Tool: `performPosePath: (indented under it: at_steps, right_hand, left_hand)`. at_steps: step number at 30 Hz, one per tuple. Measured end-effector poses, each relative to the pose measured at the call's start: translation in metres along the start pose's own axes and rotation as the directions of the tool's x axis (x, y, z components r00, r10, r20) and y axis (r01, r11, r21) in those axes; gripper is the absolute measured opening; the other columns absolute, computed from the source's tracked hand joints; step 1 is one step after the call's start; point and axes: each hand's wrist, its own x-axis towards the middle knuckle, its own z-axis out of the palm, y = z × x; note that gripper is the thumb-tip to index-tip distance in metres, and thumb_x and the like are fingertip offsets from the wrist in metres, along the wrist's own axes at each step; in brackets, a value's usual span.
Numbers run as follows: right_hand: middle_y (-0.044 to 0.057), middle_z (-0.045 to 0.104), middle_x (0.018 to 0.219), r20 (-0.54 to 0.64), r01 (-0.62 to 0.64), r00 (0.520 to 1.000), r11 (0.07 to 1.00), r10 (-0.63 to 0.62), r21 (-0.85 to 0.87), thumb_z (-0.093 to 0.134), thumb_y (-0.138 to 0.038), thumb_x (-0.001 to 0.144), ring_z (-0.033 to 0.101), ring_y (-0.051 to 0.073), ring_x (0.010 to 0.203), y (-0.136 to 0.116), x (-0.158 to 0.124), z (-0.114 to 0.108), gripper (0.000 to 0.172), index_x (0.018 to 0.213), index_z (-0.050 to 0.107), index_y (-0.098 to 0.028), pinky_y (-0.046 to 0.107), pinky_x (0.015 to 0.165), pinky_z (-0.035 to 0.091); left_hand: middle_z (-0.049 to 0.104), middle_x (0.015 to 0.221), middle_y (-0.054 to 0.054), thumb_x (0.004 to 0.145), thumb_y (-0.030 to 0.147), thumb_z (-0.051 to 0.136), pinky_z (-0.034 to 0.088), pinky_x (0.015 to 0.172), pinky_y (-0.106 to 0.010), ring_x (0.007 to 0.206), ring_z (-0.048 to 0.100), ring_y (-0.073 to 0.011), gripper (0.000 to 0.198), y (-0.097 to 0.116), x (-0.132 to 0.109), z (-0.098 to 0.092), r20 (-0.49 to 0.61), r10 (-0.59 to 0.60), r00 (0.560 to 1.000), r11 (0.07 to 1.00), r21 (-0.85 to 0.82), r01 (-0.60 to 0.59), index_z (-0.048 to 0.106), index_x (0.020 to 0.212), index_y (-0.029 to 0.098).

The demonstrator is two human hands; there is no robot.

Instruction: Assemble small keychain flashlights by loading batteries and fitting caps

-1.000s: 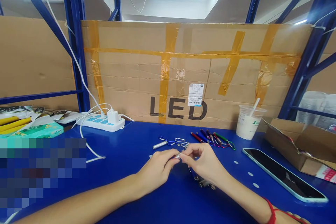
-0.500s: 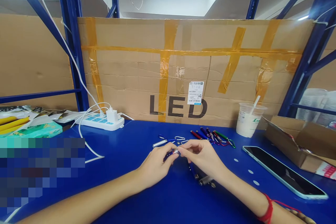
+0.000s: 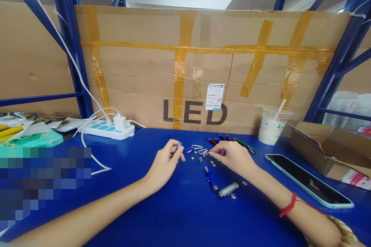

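Observation:
My left hand [image 3: 164, 164] is closed around a small tube with a silver end [image 3: 179, 145]; the fingers hide most of it. My right hand [image 3: 233, 158] is to the right, thumb and fingertips together at the silver clips [image 3: 205, 153]; whether anything is between them is hidden. Several tiny round metal pieces [image 3: 213, 163] lie around the clips. Nearer to me rest a slim blue metal tube [image 3: 211, 178] and a thicker silver tube [image 3: 228, 190], with a small round metal part [image 3: 233, 196] beside it.
Behind my right hand lie several coloured tubes, one a green tube with a clip [image 3: 243, 144]. Further right are a phone [image 3: 308, 180], a plastic cup with a straw [image 3: 273, 127] and an open cardboard box [image 3: 319, 154]. A white power strip [image 3: 106, 129] sits at back left.
My hands have moved apart: the left went left with the small tube, while the right let go of it and went to the clips. The view has tipped down slightly.

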Motion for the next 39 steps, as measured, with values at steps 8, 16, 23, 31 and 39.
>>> performPosePath:
  at_steps: [8,16,23,31,39]
  right_hand:
    - [0.0,0.069,0.079,0.036,-0.002,0.999,1.0,0.001,0.011,0.053,-0.037,0.08,0.062,0.015,0.066,0.008,0.003,0.009,0.02,0.084,0.071,-0.027,0.023,0.051,0.041]
    - [0.004,0.067,0.097,0.061,0.118,0.991,0.993,-0.119,0.013,0.051,-0.031,0.081,0.061,0.02,0.092,0.004,0.002,0.014,0.024,0.095,0.07,-0.026,0.028,0.071,0.048]
    - [0.002,0.069,0.082,0.061,0.054,0.997,0.998,-0.055,0.024,0.055,-0.028,0.077,0.063,0.018,0.076,0.002,0.002,0.013,0.018,0.084,0.072,-0.025,0.027,0.06,0.047]
    - [0.0,0.069,0.076,0.04,0.019,0.999,0.996,-0.022,0.09,0.059,-0.028,0.075,0.062,0.016,0.07,0.001,0.003,0.01,0.012,0.073,0.07,-0.024,0.024,0.055,0.044]
    - [0.003,0.069,0.078,-0.245,0.188,0.966,0.867,-0.078,0.462,0.059,-0.032,0.078,0.062,0.015,0.07,-0.02,-0.003,-0.002,0.017,0.077,0.071,-0.02,0.026,0.063,0.048]
  left_hand:
    - [0.064,0.071,0.002,0.087,0.043,0.034,0.039,0.059,-0.024,0.063,0.054,-0.013,0.026,0.004,-0.002,0.002,0.031,0.016,0.999,1.0,-0.007,-0.016,0.048,0.088,0.021]
    - [0.063,0.071,0.003,0.088,0.04,0.034,0.037,0.059,-0.023,0.06,0.051,-0.0118,0.022,0.004,-0.002,0.002,0.077,0.019,0.997,0.999,0.034,-0.022,0.047,0.089,0.022]
    - [0.064,0.072,0.004,0.089,0.038,0.033,0.038,0.063,-0.024,0.061,0.051,-0.0121,0.021,0.004,-0.004,0.002,0.134,0.044,0.99,0.994,0.096,-0.057,0.046,0.088,0.022]
    - [0.063,0.076,0.003,0.088,0.039,0.035,0.037,0.059,-0.023,0.066,0.053,-0.0132,0.02,0.002,-0.006,0.004,0.224,0.103,0.969,0.969,0.197,-0.149,0.048,0.093,0.024]
    - [0.06,0.077,0.003,0.084,0.041,0.045,0.037,0.057,-0.021,0.065,0.051,-0.0118,0.021,0.003,-0.005,0.004,0.166,0.146,0.975,0.938,0.289,-0.189,0.056,0.09,0.024]
